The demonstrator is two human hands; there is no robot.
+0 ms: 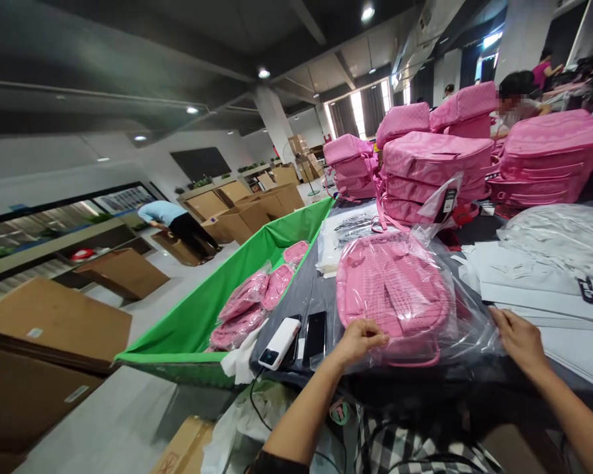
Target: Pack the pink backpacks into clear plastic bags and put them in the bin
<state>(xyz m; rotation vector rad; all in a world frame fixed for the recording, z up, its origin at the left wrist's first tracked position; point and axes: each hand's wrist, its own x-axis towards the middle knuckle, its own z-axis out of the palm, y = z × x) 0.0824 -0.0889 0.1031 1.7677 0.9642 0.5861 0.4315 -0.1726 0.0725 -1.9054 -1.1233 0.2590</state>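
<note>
A pink backpack (395, 283) lies flat on the dark-covered table, inside a clear plastic bag (467, 322). At the backpack's near left edge, my left hand (358, 341) pinches the bag's plastic. My right hand (520, 337) is closed on the bag's loose edge, out to the right of the backpack. Between the two hands a pink strap loop (415, 362) shows at the near side. Part of the plastic spreads slack and wrinkled toward my right hand.
Stacked pink backpacks (435, 171) stand behind. White sheets (538, 283) lie right; a white power bank (279, 342) and black phone (315, 336) lie left. A green-lined bin (192, 329) holds bagged pink backpacks. Cardboard boxes (54, 322) and a bending person (170, 220) are farther left.
</note>
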